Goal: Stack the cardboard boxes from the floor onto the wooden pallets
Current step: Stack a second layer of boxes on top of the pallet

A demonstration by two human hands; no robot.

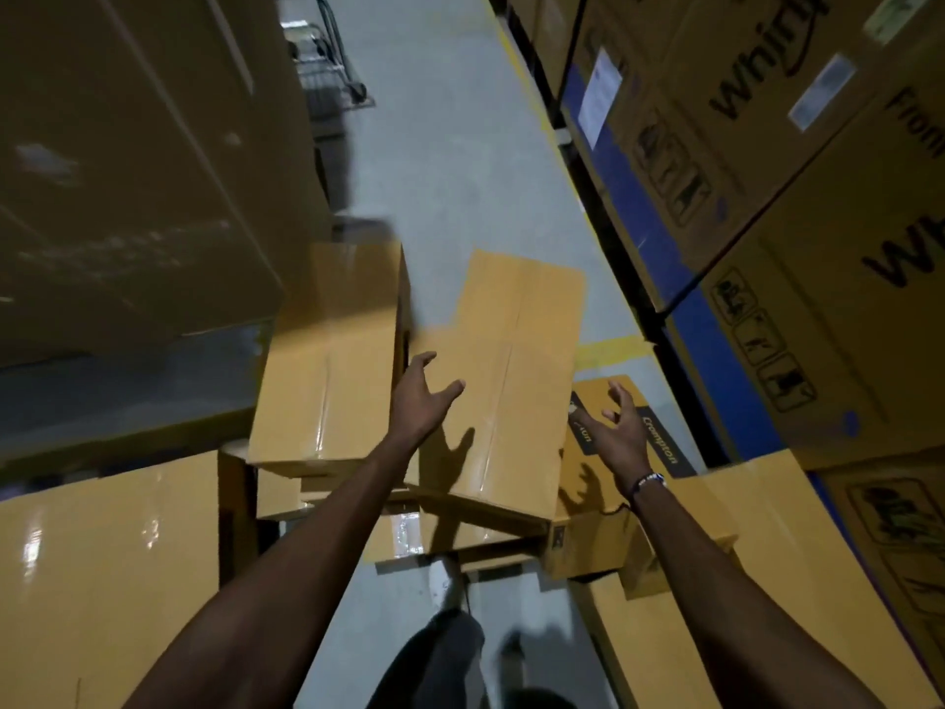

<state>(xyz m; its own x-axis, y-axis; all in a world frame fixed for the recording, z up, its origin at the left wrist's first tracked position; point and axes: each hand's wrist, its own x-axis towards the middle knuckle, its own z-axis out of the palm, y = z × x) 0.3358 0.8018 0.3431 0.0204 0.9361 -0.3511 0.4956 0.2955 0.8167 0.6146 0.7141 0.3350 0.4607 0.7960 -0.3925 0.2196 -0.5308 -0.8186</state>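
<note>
Head view. Both arms reach forward over the pile of boxes on the floor [460,161]. My left hand [422,396], fingers spread, empty grip, hovers over the near-left part of the tilted top box [511,371]. My right hand [621,427], fingers loosely curled, also empty, is off that box's right edge, above a printed box [659,442]. The hands flank the box, probably to take it by both sides. No pallet is identifiable.
</note>
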